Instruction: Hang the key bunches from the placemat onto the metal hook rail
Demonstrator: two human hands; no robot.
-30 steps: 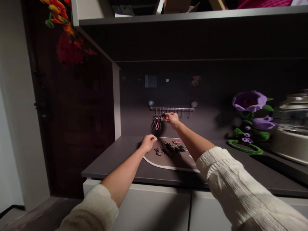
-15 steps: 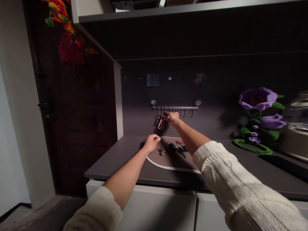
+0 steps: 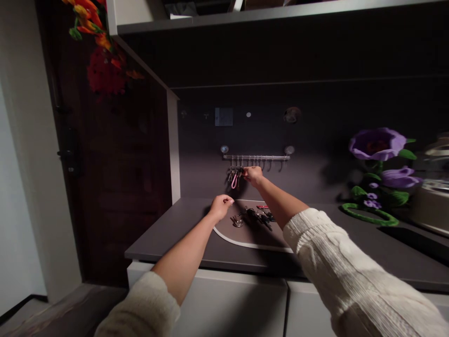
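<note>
A clear hook rail (image 3: 256, 157) is fixed to the dark back panel, with keys hanging at its left end, one with a pink strap (image 3: 234, 181). My right hand (image 3: 253, 174) is at those keys, its fingers closed on a key bunch just below the hooks. Lower and to the left, my left hand (image 3: 221, 207) hovers above the left edge of a white-rimmed brown mat (image 3: 242, 236), fingers curled together; anything between them is too small to make out. On the mat lie a small set of keys (image 3: 237, 221) and a darker heap of keys (image 3: 259, 217).
Purple fabric flowers (image 3: 378, 144) with a green base stand at the right, beside a pale glass-topped container (image 3: 433, 201). A shelf edge (image 3: 245, 16) runs overhead. Orange and red flowers (image 3: 105, 72) hang at the upper left before a dark door (image 3: 119, 187).
My right hand has lowered very slightly at the hanging keys. My left hand has stayed nearly still. The whole view has shifted a little.
</note>
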